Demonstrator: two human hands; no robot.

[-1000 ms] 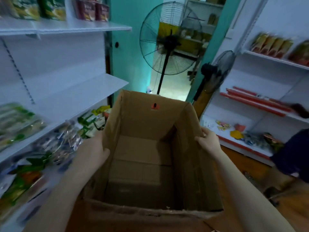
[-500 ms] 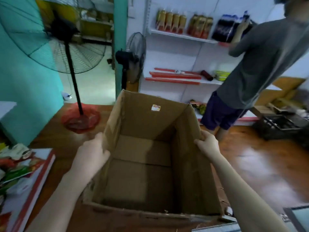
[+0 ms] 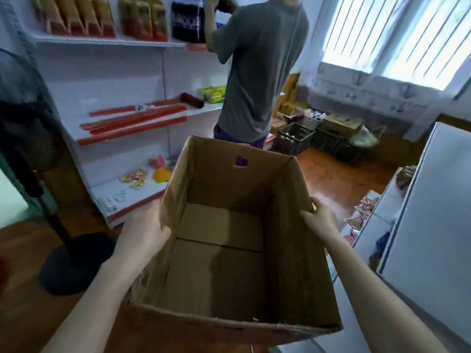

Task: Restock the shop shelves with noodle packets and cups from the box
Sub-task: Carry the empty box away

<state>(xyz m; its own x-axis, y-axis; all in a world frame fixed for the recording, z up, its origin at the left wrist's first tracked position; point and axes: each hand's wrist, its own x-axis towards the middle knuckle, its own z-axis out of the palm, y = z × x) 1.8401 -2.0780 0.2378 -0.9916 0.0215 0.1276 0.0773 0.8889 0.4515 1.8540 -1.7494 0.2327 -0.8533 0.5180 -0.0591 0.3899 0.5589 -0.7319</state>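
I carry an open brown cardboard box (image 3: 288,250) in front of me; nothing shows inside it, only its bare flaps at the bottom. My left hand (image 3: 142,233) grips the box's left wall and my right hand (image 3: 321,220) grips the top of its right wall. White shop shelves (image 3: 109,43) stand ahead on the left, with upright packets (image 3: 76,16) on the top shelf and a few small packets (image 3: 135,177) on the lowest one.
A person in a grey shirt (image 3: 257,67) stands just beyond the box, reaching into the top shelf. A black fan stand base (image 3: 74,261) sits on the wooden floor at left. Crates and boxes (image 3: 295,135) line the far wall. A white cabinet (image 3: 428,225) stands at right.
My view has swung right with the box, away from the left shelving and the fans, toward the opposite shelves, the person and the window. Both hands keep their grip.
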